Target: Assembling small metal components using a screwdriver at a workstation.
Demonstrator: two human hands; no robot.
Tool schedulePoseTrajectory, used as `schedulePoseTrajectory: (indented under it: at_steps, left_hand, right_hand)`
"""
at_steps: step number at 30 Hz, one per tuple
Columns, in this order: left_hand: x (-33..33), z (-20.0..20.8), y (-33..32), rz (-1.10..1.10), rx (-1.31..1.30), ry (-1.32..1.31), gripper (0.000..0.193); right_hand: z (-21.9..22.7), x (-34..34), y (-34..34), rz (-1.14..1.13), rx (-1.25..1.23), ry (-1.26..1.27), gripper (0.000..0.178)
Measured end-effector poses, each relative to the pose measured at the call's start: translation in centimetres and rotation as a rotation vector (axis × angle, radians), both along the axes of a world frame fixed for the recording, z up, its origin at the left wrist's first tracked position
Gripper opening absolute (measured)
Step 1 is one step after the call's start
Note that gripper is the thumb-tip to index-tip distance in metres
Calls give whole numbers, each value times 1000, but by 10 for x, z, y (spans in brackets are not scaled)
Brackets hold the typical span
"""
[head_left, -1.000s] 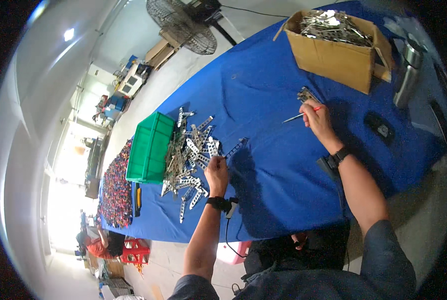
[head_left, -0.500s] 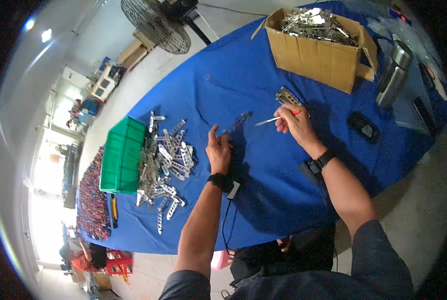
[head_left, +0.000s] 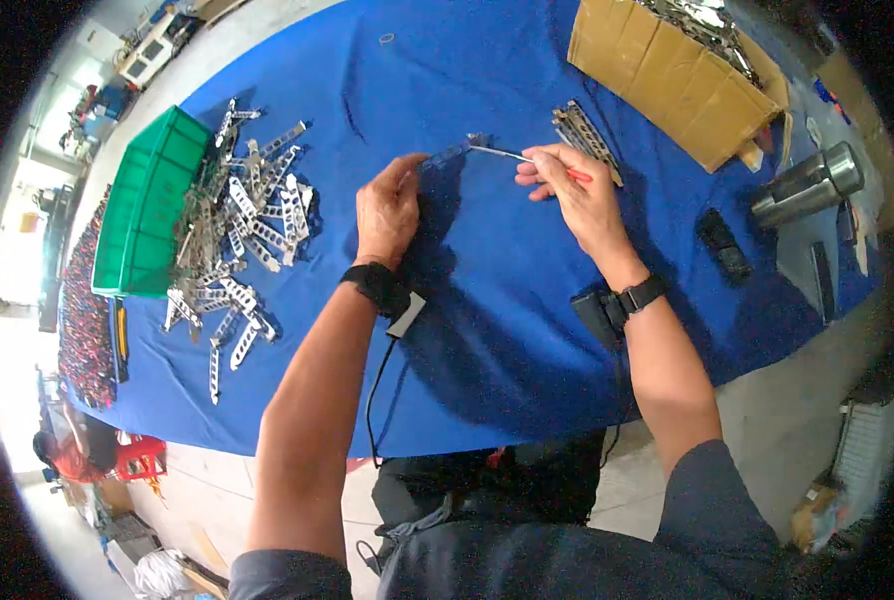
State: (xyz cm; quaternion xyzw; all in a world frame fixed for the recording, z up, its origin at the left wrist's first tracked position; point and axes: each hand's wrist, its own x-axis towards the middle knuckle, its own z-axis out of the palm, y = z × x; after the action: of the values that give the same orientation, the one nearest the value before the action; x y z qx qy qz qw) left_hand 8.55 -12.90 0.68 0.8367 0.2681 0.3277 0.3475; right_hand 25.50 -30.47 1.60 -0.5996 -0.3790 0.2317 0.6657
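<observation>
My left hand [head_left: 387,215] is closed, thumb and fingertips pinching the near end of a narrow perforated metal piece [head_left: 452,154]. That piece points away to the right, just above the blue cloth. In my right hand [head_left: 582,200] is a thin red-handled tool [head_left: 502,153] with a slender pale shaft. The shaft's tip meets or overlaps the far end of the metal piece; whether they touch I cannot tell. Beyond my right hand lies a small row of long perforated metal strips [head_left: 589,140]. Left of my left hand spreads a loose heap of similar metal pieces [head_left: 252,215].
A green plastic bin [head_left: 147,205] lies tipped beside the heap. At the back right stands a cardboard box [head_left: 662,85] filled with metal parts. A steel flask [head_left: 812,185], a black object [head_left: 724,245] and a dark flat bar [head_left: 823,282] are on the right. Cables trail from both wrists.
The view has shifted, with the table contents lower-left to upper in the picture. My left fingers have closed on the metal piece, and the tool's tip has come to its far end.
</observation>
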Motion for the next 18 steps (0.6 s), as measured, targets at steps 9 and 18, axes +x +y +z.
schedulePoseTrajectory:
  at_steps: [9,18]
  left_hand:
    - [-3,-1,5,-11,43,-2,27]
    - [-2,-7,8,-10,100,9,26]
  right_hand:
    - [6,-11,4,82,-42,39,31]
    - [1,-10,5,55,43,22,25]
